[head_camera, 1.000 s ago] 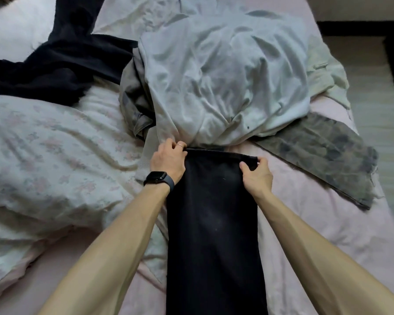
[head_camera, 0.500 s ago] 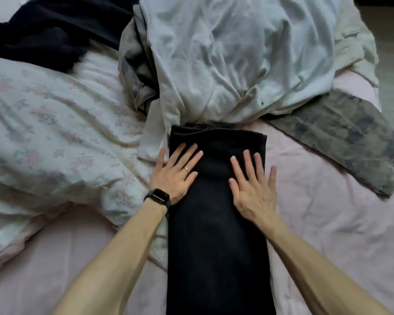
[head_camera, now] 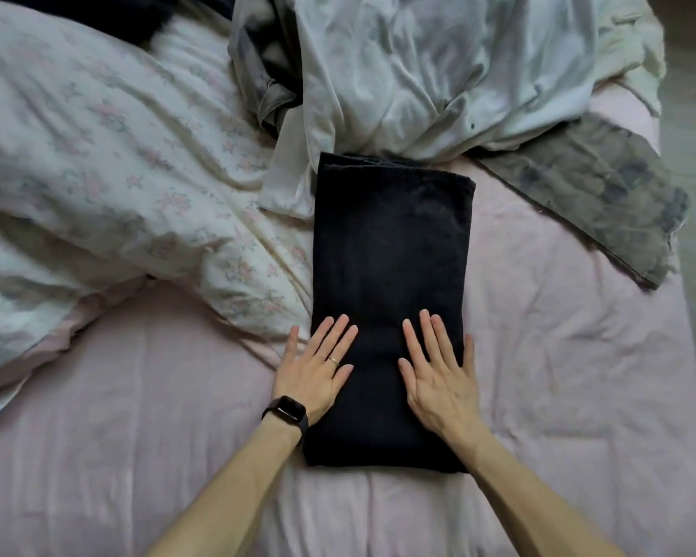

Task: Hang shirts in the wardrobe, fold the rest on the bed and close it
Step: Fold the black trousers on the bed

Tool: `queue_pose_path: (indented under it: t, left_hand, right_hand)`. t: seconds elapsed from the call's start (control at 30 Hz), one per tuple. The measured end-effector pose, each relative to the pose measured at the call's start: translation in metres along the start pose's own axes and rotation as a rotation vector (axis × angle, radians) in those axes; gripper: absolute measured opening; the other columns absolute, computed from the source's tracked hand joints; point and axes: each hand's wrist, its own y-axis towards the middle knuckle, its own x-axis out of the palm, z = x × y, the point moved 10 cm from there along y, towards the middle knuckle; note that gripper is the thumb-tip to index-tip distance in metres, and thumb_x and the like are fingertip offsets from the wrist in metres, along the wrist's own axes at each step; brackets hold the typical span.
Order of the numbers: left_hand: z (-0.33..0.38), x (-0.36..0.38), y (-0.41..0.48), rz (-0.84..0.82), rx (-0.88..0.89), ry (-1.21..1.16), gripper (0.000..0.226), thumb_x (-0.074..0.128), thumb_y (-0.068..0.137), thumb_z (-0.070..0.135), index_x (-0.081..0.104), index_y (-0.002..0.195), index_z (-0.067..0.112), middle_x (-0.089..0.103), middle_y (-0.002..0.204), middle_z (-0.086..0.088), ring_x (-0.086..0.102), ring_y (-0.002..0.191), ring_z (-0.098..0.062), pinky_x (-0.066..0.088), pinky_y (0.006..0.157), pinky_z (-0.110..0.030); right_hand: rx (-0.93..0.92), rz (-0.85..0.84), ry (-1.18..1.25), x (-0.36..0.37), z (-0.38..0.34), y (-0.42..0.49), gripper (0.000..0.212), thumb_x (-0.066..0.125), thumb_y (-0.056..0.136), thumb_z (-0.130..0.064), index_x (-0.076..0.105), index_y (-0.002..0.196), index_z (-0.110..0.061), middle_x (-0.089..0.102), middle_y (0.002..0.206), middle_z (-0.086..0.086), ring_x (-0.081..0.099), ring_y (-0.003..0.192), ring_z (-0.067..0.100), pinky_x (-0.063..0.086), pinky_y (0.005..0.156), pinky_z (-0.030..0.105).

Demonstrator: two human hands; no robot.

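- Fingers (head_camera: 340, 335) of the left hand (head_camera: 312, 369) are lying straight and released, holding nothing. A second ago they were pinching the far left corner of the black garment (head_camera: 390, 255). Now they are pressing flat on its left edge near the close end, with the outermost finger spilling onto the bed (head_camera: 137, 456).
- The black garment is lying on the bed as a tidy folded rectangle between the two hands. Its far end is touching the white shirt (head_camera: 438, 74). Its close end is now showing in full.
- The right hand (head_camera: 438, 375) is mirroring the left: fingers (head_camera: 430, 335) straight, palm down on the right half of the garment, gripping nothing. It too has let go of the far corner and slid back toward the person.
- Judging by this, both hands are smoothing the fold rather than making it, so this piece is likely nearly done.
- To the right, a grey garment (head_camera: 599, 195) is waiting unfolded, partly under the white shirt, so plenty of the task remains. The wardrobe is not in view.
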Motion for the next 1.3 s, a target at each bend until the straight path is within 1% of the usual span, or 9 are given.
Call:
queue_pose_path:
  t: [0.17, 0.33, 0.47, 0.6, 0.67, 0.77, 1.0, 1.2, 1.3]
  left_hand:
    - [0.012, -0.009, -0.026, 0.035, -0.037, -0.041, 0.068, 0.027, 0.102, 0.042, -0.005, 0.159, 0.023, -0.012, 0.166, 0.000, -0.011, 0.153, -0.018, -0.012, 0.118, -0.055]
    - [0.055, 0.009, -0.063, -0.039, 0.119, -0.112, 0.068, 0.034, 0.099, 0.048, 0.013, 0.159, 0.026, 0.002, 0.167, 0.003, 0.005, 0.154, -0.020, 0.014, 0.121, -0.055]
    - [0.031, 0.035, -0.071, -0.138, 0.046, -0.043, 0.067, 0.015, 0.103, 0.053, -0.017, 0.155, 0.026, -0.028, 0.161, 0.008, -0.033, 0.144, -0.014, -0.012, 0.118, -0.052]
    - [0.047, 0.018, -0.088, -0.028, 0.182, -0.021, 0.073, 0.030, 0.098, 0.055, 0.018, 0.159, 0.016, 0.009, 0.166, -0.008, 0.006, 0.153, -0.024, 0.008, 0.121, -0.051]
    - [0.063, 0.022, -0.103, 0.005, 0.277, -0.026, 0.079, 0.048, 0.092, 0.053, 0.024, 0.158, 0.017, 0.019, 0.164, -0.011, 0.021, 0.151, -0.030, 0.021, 0.120, -0.052]
    - [0.064, 0.038, -0.111, -0.036, 0.197, -0.026, 0.089, 0.061, 0.087, 0.028, 0.010, 0.158, 0.019, 0.009, 0.164, -0.013, 0.013, 0.151, -0.034, 0.012, 0.120, -0.050]
    - [0.070, 0.060, -0.100, -0.091, 0.110, 0.037, 0.068, 0.014, 0.098, 0.007, -0.031, 0.149, 0.015, -0.033, 0.156, -0.014, -0.028, 0.145, -0.037, -0.008, 0.119, -0.052]
    - [0.074, 0.053, -0.104, -0.153, 0.067, 0.084, 0.065, -0.004, 0.090, 0.007, -0.019, 0.154, 0.008, -0.017, 0.164, -0.018, -0.012, 0.150, -0.041, 0.000, 0.121, -0.055]
    - [0.075, 0.035, -0.118, -0.191, 0.050, 0.092, 0.072, -0.001, 0.085, 0.003, -0.013, 0.156, 0.007, -0.013, 0.165, -0.017, -0.010, 0.151, -0.041, 0.002, 0.121, -0.055]
  right_hand:
    - [0.492, 0.007, 0.268, -0.005, 0.026, -0.042, 0.069, 0.026, 0.101, -0.046, 0.005, 0.162, -0.021, 0.001, 0.168, 0.016, 0.003, 0.155, 0.031, 0.017, 0.119, 0.064]
    - [-0.046, 0.018, 0.058, 0.006, -0.029, -0.083, 0.060, 0.029, 0.103, -0.043, 0.024, 0.159, -0.022, 0.009, 0.169, 0.002, 0.011, 0.155, 0.021, 0.014, 0.121, 0.058]
    - [0.174, -0.046, 0.009, 0.019, 0.013, -0.100, 0.070, 0.031, 0.099, -0.051, 0.019, 0.160, -0.019, 0.006, 0.169, 0.001, 0.005, 0.156, 0.021, 0.008, 0.122, 0.060]
    - [0.066, 0.033, 0.040, 0.008, -0.003, -0.122, 0.076, 0.035, 0.098, -0.054, 0.017, 0.161, -0.016, 0.006, 0.169, 0.008, 0.008, 0.155, 0.026, 0.005, 0.123, 0.058]
    - [-0.102, 0.027, 0.021, 0.011, -0.023, -0.139, 0.078, 0.050, 0.094, -0.042, 0.015, 0.161, -0.020, 0.006, 0.169, 0.008, 0.006, 0.155, 0.030, 0.009, 0.123, 0.057]
    - [-0.174, 0.000, -0.046, 0.017, -0.030, -0.147, 0.086, 0.052, 0.081, -0.002, 0.020, 0.160, -0.019, 0.009, 0.167, 0.014, 0.008, 0.154, 0.038, 0.018, 0.121, 0.056]
    - [-0.159, -0.071, -0.148, 0.025, -0.031, -0.131, 0.068, 0.031, 0.091, 0.001, 0.033, 0.156, -0.017, 0.026, 0.161, 0.020, 0.024, 0.148, 0.042, 0.036, 0.113, 0.059]
    - [-0.124, -0.157, -0.086, 0.015, -0.033, -0.128, 0.068, 0.035, 0.087, 0.000, 0.037, 0.154, -0.014, 0.032, 0.159, 0.019, 0.030, 0.146, 0.043, 0.038, 0.110, 0.061]
    - [-0.152, -0.279, -0.058, 0.012, -0.033, -0.136, 0.074, 0.033, 0.094, 0.001, 0.007, 0.161, -0.017, 0.004, 0.167, 0.017, 0.002, 0.153, 0.041, 0.017, 0.121, 0.059]
